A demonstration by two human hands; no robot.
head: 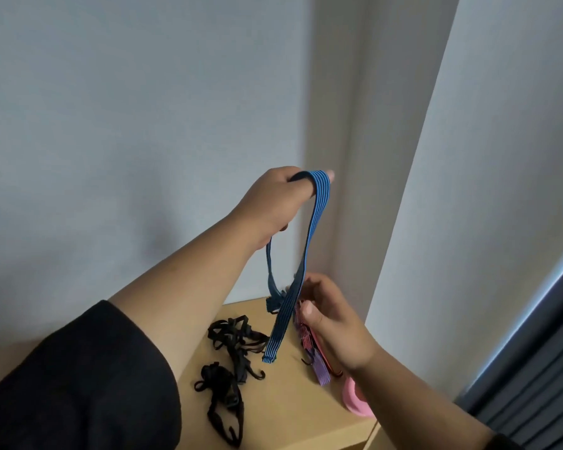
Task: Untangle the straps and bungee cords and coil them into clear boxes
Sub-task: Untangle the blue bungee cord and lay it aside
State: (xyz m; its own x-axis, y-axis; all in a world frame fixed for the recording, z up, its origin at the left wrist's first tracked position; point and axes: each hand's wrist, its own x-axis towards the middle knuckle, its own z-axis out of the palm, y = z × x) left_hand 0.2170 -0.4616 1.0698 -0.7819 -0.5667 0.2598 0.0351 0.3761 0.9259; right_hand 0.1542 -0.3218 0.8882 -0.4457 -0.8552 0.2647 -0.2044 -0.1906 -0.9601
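Blue bungee strap [309, 241] hangs looped over my raised left hand [273, 199], fingers curled round it, so its length drops free above the wooden table [286, 414]. My right hand [335, 323] pinches the red straps [306, 339], apparently to separate them; no clear box shows.

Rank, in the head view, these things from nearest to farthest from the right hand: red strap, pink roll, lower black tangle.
From the right hand:
1. Red strap, touching its fingers.
2. Pink roll, below the wrist.
3. Lower black tangle, far left on the table.
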